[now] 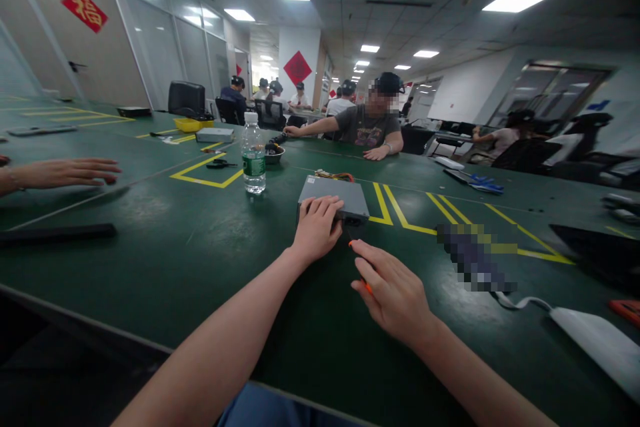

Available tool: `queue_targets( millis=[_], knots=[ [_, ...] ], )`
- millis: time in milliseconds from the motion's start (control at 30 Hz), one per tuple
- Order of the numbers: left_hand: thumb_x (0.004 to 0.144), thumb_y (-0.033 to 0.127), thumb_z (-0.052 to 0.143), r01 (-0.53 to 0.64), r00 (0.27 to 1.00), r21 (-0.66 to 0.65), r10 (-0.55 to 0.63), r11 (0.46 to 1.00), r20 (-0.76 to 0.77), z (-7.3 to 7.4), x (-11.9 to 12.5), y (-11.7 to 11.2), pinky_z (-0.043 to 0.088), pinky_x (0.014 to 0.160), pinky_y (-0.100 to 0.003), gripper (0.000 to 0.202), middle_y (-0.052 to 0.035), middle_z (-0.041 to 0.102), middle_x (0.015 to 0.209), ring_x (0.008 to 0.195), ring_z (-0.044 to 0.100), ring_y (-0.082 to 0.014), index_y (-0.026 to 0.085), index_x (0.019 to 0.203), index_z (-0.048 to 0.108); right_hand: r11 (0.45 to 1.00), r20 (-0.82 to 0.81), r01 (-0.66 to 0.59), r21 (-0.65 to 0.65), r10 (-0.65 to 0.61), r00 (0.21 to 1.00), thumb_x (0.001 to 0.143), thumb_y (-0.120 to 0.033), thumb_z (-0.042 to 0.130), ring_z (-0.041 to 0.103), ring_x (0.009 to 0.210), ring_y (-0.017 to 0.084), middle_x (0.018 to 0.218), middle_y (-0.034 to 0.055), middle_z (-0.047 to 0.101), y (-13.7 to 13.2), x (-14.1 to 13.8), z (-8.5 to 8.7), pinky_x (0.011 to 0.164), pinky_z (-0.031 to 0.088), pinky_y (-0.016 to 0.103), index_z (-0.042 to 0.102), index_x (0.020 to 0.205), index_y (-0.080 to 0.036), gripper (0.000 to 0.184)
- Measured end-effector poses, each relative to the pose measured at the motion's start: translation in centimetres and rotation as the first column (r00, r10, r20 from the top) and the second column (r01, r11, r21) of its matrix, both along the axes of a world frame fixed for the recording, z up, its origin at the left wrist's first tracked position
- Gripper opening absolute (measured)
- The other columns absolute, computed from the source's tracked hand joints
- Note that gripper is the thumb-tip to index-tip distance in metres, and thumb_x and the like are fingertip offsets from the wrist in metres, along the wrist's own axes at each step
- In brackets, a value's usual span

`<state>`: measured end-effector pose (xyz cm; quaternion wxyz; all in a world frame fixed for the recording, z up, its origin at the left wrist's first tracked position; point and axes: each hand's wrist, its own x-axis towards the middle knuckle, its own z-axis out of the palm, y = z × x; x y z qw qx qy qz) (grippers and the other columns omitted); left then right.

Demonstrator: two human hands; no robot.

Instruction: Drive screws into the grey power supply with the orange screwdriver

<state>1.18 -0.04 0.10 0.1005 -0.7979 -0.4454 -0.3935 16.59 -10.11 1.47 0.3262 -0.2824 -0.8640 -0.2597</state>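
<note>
A grey metal computer power supply (345,195) lies on the green table, with coloured cables (333,175) at its far side. My left hand (318,225) grips its near left part, fingers over the top and thumb down by the front face. Just right of it, my right hand (390,283) is closed round a screwdriver (369,287); bits of its orange handle show between the fingers. The dark shaft points at the front of the power supply, near the socket (353,220). Whether the tip touches is too small to tell.
A water bottle (255,157) stands left of the power supply, near a metal bowl (274,155). Another person's hand (85,172) rests at left. Across the table sits a person (367,123). At right lie a blurred-out object (475,257) and a white device (595,340).
</note>
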Motion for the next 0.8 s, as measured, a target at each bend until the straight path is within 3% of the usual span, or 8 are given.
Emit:
queue_targets(
  millis=[233,433,567,800],
  knots=[
    [0.082,0.025,0.047,-0.014,1.000,0.010,0.014,1.000,0.003,-0.1,0.1,0.1,0.022,0.104,-0.038,0.032,-0.0013,0.052,0.124,0.117,0.042,-0.0172,0.024,0.114,0.048,0.998,-0.092,0.052,-0.028,-0.054,0.994,0.086,-0.023,0.046,0.054,0.106,0.021,0.111,0.0176,0.057,0.0,0.3,-0.2,0.084,0.049,0.035,0.046,0.105,-0.014,0.021],
    [0.083,0.024,0.045,-0.019,1.000,0.012,0.019,1.000,-0.008,-0.2,0.1,0.3,0.022,0.103,-0.038,0.031,-0.0006,0.053,0.124,0.117,0.042,-0.0171,0.025,0.114,0.048,0.992,0.073,0.085,-0.091,-0.079,0.994,0.083,-0.024,0.044,0.043,0.118,0.026,0.120,0.0179,0.051,-0.9,-0.3,-0.7,0.094,0.041,0.047,0.051,0.102,-0.016,0.022],
    [0.084,0.024,0.045,-0.023,1.000,0.012,0.023,1.000,-0.007,-0.2,0.1,0.3,0.023,0.103,-0.039,0.030,-0.0011,0.052,0.124,0.117,0.042,-0.0176,0.025,0.113,0.048,0.993,0.107,0.120,0.012,-0.121,0.987,0.082,-0.021,0.048,0.047,0.115,0.025,0.118,0.0166,0.054,-1.0,-1.0,-0.7,0.093,0.042,0.042,0.055,0.102,-0.017,0.021],
    [0.084,0.023,0.044,-0.028,1.000,0.012,0.028,1.000,-0.002,-0.1,0.1,0.3,0.024,0.102,-0.039,0.029,-0.0010,0.053,0.123,0.116,0.042,-0.0169,0.026,0.113,0.048,0.956,0.023,0.197,0.216,-0.207,0.978,0.083,-0.023,0.052,0.061,0.084,0.017,0.100,0.0136,0.065,-0.5,-0.5,0.1,0.079,0.047,0.032,0.056,0.090,-0.014,0.013]
  ],
)
